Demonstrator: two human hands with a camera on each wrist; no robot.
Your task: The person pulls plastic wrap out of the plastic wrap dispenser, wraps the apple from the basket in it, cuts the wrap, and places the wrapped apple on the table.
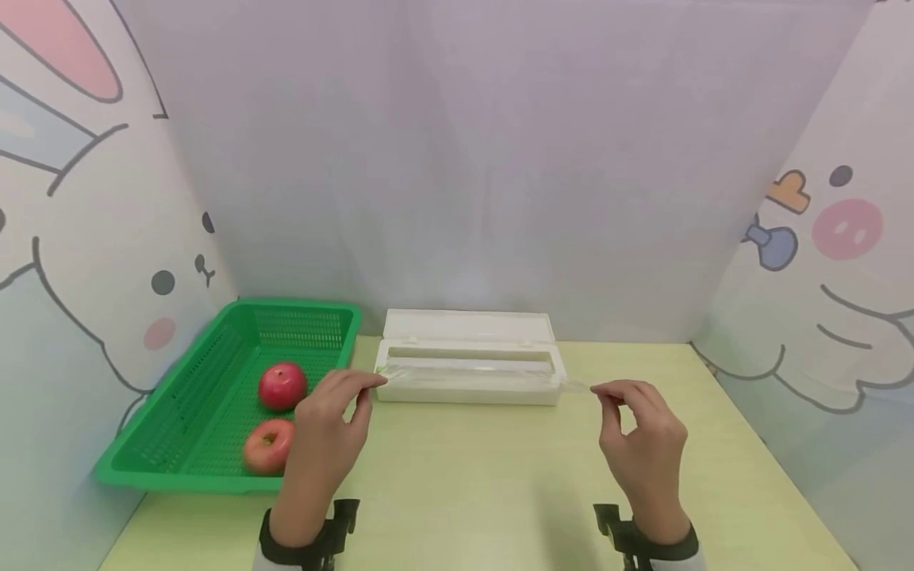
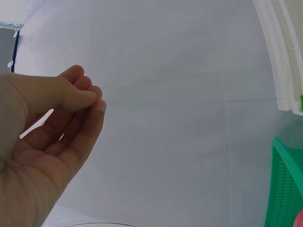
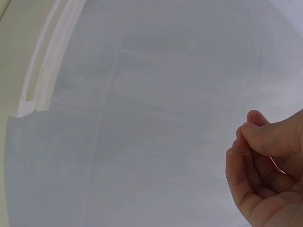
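Note:
Clear plastic wrap (image 1: 473,369) stretches between the hands, in front of a white dispenser box (image 1: 464,395) whose lid (image 1: 467,326) stands raised at the back. At the wrap's left end my left hand (image 1: 330,428) pinches it between thumb and fingertips. My right hand (image 1: 646,436) pinches the other end, to the right of the box. In the left wrist view, the thumb of the left hand (image 2: 59,123) meets its fingertips. The right wrist view has the right hand (image 3: 265,165) in a similar pinch; the wrap is barely visible there.
On the left stands a green basket (image 1: 171,480) holding a dark red round fruit (image 1: 282,386) and an apple (image 1: 268,446), partly behind the left hand. A pale yellow table (image 1: 457,484) lies beneath. A grey curtain (image 1: 457,159) and printed side panels enclose it.

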